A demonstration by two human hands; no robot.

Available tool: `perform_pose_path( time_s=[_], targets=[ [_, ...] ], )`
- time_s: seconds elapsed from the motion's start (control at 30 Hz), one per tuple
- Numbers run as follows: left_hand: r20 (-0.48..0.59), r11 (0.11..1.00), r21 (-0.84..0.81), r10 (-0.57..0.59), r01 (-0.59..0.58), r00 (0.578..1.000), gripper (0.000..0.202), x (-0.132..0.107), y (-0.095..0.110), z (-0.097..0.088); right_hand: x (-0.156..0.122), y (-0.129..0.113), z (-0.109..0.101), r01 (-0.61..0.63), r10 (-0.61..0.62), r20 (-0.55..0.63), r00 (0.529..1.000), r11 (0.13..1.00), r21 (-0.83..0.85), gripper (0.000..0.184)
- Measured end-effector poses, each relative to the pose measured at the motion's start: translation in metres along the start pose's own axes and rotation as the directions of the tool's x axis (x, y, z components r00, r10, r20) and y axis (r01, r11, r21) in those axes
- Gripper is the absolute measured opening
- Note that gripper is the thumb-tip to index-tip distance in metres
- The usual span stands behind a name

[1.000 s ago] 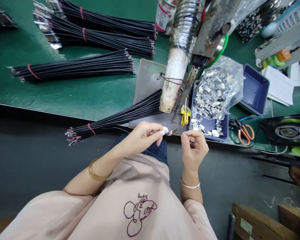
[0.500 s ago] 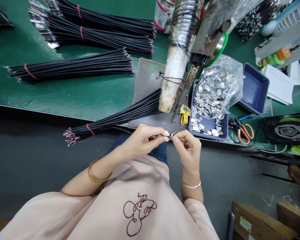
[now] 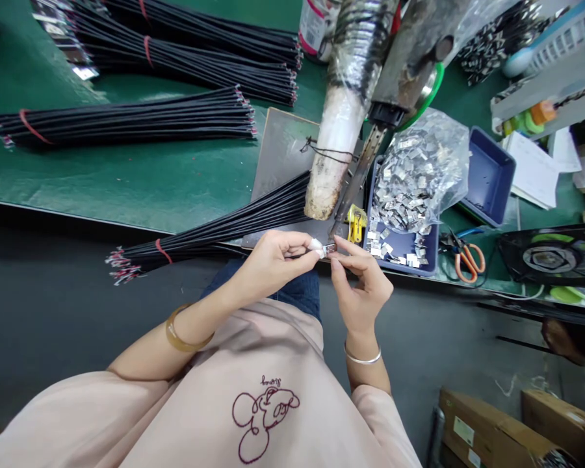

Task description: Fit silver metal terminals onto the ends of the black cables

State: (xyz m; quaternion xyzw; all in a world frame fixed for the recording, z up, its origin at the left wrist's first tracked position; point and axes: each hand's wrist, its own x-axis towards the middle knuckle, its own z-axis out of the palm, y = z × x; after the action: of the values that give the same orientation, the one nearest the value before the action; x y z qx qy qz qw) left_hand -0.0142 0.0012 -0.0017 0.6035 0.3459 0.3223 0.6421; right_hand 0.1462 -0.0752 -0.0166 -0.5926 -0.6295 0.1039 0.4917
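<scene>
My left hand (image 3: 273,261) is closed in a pinch on a cable end with a small metal connector piece (image 3: 329,248) at its tip. My right hand (image 3: 361,283) meets it from the right, thumb and fingers pinched on the same little metal piece. Both hands hover just in front of the bench edge, below the tip of the soldering tool (image 3: 344,201). A red-banded bundle of black cables (image 3: 224,227) lies slanted just left of my hands, its wire ends hanging off the edge.
More banded cable bundles (image 3: 127,120) lie on the green mat at the back left. A blue tray (image 3: 400,250) with a plastic bag of metal shells (image 3: 416,179) sits right of my hands. Orange scissors (image 3: 465,260), yellow clippers (image 3: 355,221), an empty blue tray (image 3: 487,175) and a fan (image 3: 548,257) stand further right.
My right hand has moved left and closed in on the left hand, so both now pinch the metal piece. The view has shifted slightly.
</scene>
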Motion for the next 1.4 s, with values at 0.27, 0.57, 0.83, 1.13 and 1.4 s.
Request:
perform_pose_path(
  time_s=[0.27,0.57,0.83,1.13,1.4],
  targets=[
    [-0.085,1.000,-0.005,-0.025,0.024,0.996,0.018,0.008,0.000,0.005,0.005,0.002,0.007,-0.028,0.029,-0.046,0.999,1.000,0.009,0.009],
    [-0.103,0.995,-0.091,-0.041,0.032,0.994,0.016,0.012,0.008,0.005,0.013,-0.006,0.005,-0.036,0.036,-0.044,0.998,0.999,0.017,0.013],
    [-0.076,0.992,-0.061,-0.112,0.108,0.991,0.016,0.010,0.004,0.002,0.008,-0.003,0.001,-0.002,0.001,0.036,0.999,1.000,0.022,0.015],
    [-0.107,0.995,-0.052,-0.086,0.081,0.991,0.018,0.009,0.007,0.004,0.015,-0.006,0.001,0.062,-0.063,-0.010,0.998,0.997,-0.055,0.016],
    [-0.047,0.998,-0.024,-0.057,0.056,0.997,0.016,0.005,0.006,0.004,0.007,-0.003,0.001,0.091,-0.090,0.027,0.996,0.995,-0.034,0.015]
  ],
)
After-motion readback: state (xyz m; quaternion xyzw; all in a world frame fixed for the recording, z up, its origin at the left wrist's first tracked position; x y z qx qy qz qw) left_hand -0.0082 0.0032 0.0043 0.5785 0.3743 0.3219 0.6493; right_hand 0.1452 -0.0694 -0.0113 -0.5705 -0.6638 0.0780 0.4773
